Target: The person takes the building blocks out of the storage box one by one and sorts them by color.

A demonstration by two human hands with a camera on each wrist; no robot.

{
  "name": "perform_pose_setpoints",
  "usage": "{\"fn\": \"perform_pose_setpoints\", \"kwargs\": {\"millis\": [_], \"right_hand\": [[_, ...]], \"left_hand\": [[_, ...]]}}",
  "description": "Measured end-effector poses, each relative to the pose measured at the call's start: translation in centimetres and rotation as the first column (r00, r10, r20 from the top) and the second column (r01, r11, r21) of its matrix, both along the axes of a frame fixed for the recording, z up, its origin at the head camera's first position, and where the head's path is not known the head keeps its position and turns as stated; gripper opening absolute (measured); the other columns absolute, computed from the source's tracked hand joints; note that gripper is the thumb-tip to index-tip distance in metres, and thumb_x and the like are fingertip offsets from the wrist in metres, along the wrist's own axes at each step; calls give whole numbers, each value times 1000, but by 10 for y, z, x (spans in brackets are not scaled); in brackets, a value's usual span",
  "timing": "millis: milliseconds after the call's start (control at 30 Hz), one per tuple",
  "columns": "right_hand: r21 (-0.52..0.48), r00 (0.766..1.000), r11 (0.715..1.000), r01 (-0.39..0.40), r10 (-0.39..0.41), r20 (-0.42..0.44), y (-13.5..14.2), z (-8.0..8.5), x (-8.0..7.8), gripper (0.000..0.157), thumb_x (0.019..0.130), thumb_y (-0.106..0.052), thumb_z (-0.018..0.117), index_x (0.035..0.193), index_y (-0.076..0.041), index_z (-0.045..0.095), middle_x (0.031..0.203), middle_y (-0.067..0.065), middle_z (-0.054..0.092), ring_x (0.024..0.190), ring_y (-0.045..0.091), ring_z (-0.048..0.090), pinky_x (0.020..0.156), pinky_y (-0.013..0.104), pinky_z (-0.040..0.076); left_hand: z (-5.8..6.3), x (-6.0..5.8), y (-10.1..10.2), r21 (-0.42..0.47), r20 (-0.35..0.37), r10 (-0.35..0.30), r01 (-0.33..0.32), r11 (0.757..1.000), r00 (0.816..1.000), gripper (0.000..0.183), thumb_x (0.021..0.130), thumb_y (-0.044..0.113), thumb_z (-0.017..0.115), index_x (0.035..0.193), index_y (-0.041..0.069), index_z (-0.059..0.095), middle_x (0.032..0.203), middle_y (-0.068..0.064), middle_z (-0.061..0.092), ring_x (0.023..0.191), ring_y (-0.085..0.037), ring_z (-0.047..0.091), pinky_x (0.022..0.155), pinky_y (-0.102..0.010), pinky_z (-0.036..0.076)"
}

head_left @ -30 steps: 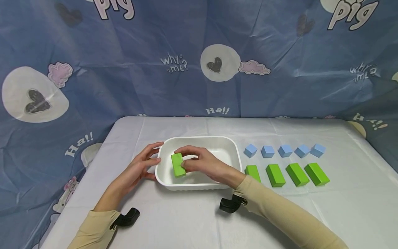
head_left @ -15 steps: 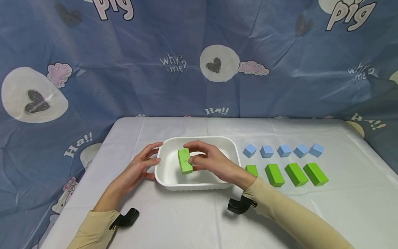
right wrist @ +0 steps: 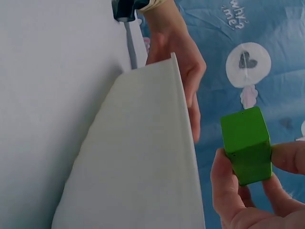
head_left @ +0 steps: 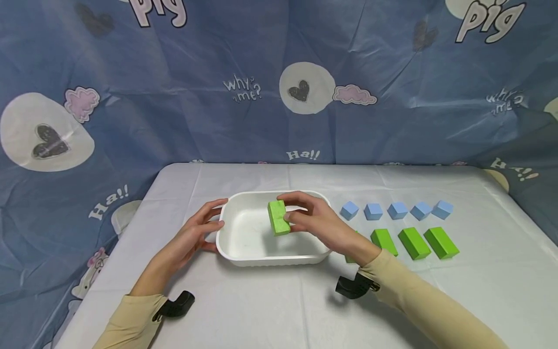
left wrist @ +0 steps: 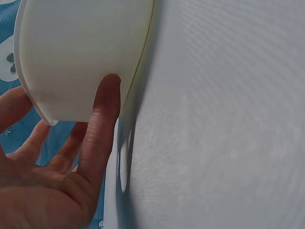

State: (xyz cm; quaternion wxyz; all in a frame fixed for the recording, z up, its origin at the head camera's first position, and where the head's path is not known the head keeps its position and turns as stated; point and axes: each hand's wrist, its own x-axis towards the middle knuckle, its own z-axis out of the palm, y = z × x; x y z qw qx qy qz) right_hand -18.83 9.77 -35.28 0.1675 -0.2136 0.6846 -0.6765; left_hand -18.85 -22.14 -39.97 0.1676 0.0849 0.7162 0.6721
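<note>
My right hand pinches a green rectangular block between thumb and fingers, held over the right half of a white tray. In the right wrist view the green block is raised beyond the rim of the tray, its end face turned to the camera. The left hand rests against the tray's left end with fingers spread. Seen from the left wrist, one long straight finger of that hand lies along the outer wall of the tray.
Right of the tray, several light blue cubes form a row at the back. Several green blocks line up in front of them; the leftmost is mostly hidden by my right wrist. A blue printed cloth hangs behind the white-covered table.
My right hand has lifted the green block from the tray's left part and carried it right, above the tray. The left hand has stayed at the tray's left end.
</note>
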Motion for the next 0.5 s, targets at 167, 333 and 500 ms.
{"fn": "perform_pose_setpoints", "kwargs": {"millis": [167,333,500], "right_hand": [[23,999,999,36,-36,22,14,3,0,41,97,-8,59,138,-9,53,138,6,51,121,26,53,94,42,50],[35,997,997,74,-75,11,30,5,0,43,97,-10,60,140,-12,52,140,5,48,124,26,51,95,41,49],[58,993,991,120,-120,5,47,9,0,43,98,-14,61,140,-19,53,143,3,46,126,25,49,96,40,47]], "left_hand": [[-1,0,0,-1,4,4,-4,1000,1000,58,99,20,57,151,24,33,149,-11,35,115,-31,56,72,-47,57],[-1,0,0,-4,5,6,-6,1000,1000,58,99,20,57,151,24,33,149,-11,35,114,-33,56,71,-46,57],[0,-1,0,-4,3,5,-5,1000,1000,57,99,19,57,151,24,34,149,-11,35,112,-32,57,69,-45,57]]}}
